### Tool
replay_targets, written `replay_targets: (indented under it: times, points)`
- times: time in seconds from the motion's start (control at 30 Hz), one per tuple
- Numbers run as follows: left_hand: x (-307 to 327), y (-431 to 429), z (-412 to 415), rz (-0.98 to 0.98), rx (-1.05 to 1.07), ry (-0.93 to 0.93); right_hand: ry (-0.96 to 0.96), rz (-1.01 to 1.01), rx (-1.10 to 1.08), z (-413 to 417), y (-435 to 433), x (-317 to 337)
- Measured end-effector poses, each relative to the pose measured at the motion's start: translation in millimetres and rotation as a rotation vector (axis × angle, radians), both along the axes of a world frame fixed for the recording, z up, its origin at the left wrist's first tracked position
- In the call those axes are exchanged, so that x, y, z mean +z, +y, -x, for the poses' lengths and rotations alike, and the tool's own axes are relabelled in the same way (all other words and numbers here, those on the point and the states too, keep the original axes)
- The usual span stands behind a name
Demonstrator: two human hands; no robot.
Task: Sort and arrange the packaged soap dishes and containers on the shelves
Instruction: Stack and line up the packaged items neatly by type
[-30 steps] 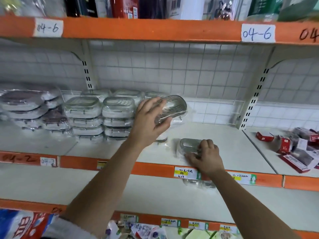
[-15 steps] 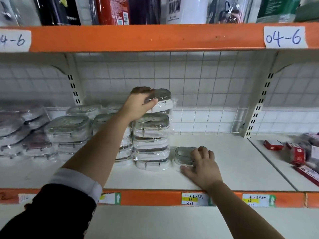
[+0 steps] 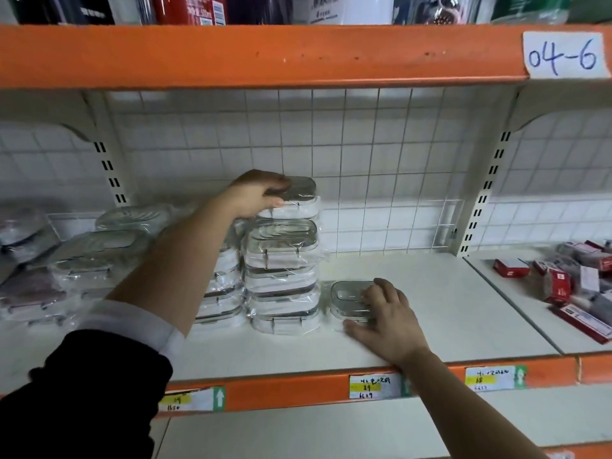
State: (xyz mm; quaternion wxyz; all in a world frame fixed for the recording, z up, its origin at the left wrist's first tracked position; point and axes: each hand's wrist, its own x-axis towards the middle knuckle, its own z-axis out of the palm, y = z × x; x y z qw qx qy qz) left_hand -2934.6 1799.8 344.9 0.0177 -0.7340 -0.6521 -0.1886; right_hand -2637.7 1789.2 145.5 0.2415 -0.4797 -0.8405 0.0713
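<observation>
Left hand (image 3: 256, 197) clamps the top dish (image 3: 294, 200) onto the tall stack (image 3: 283, 276); right hand (image 3: 389, 318) covers a lone dish (image 3: 347, 299) at 3 o'clock. Slippery wrap could topple it.

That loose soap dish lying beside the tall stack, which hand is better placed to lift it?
Right. The right hand already rests on the loose soap dish, while the left hand is up on the stack's top pack.
</observation>
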Motion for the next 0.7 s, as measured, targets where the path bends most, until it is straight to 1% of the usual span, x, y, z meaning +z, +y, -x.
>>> replay_targets:
  times: [0.1,0.2,0.33,0.4,0.47,0.57,0.63,0.7]
  points:
    - [-8.7,-2.6,-3.9,-0.146,0.042,0.024,0.011,-0.009,-0.004,-0.1,-0.2,-0.1]
    - [-12.8,-5.6,-6.5,-0.194,0.100,0.035,-0.009,-0.022,-0.007,0.2,0.1,0.2]
    - [-17.4,-19.7,-17.2,-0.241,0.169,0.112,-0.015,-0.022,-0.043,-0.6,-0.2,-0.9]
    - [-24.1,-36.8,-24.0,-0.342,0.179,0.045,0.007,-0.041,-0.066,-1.8,-0.8,-0.3]
    - [-35.9,-60.1,-30.6,-0.479,0.174,-0.042,0.067,-0.057,-0.087,-2.9,-1.6,1.5]
    - [-64.4,-100.7,-41.4,-0.645,0.168,-0.066,0.227,-0.091,-0.097,-5.0,-4.1,5.2]
    - [-91.7,-125.3,-47.4,-0.703,0.155,-0.070,0.354,-0.099,-0.121,-5.8,-7.1,10.2]
    - [-123.3,-145.2,-51.4,-0.700,0.157,-0.076,0.472,-0.122,-0.142,-4.0,-11.0,19.6]
